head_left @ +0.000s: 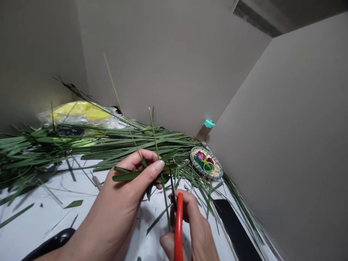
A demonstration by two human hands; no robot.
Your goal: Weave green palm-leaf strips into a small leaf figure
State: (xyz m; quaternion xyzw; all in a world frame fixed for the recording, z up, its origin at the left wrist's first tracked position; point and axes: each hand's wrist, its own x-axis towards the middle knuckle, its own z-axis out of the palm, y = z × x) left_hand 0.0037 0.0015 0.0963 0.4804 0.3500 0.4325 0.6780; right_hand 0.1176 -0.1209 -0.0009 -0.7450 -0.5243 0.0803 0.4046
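My left hand (pixel 127 192) is closed in a pinch on a folded green leaf piece (pixel 127 175), from which thin leaf strips stick upward. Just below and to the right, my right hand (pixel 190 228) is wrapped round red-handled scissors (pixel 178 224). The dark blades point up toward the leaf piece and nearly touch it. Both hands hover over a white table (pixel 32 221).
A big heap of long green leaves (pixel 81 145) covers the table's back. Behind it lies a yellow thing in clear plastic (pixel 78 114). A small woven painted dish (pixel 206 163) and a teal-capped bottle (pixel 206 129) stand by the right wall. A black flat object (pixel 233 228) lies at right.
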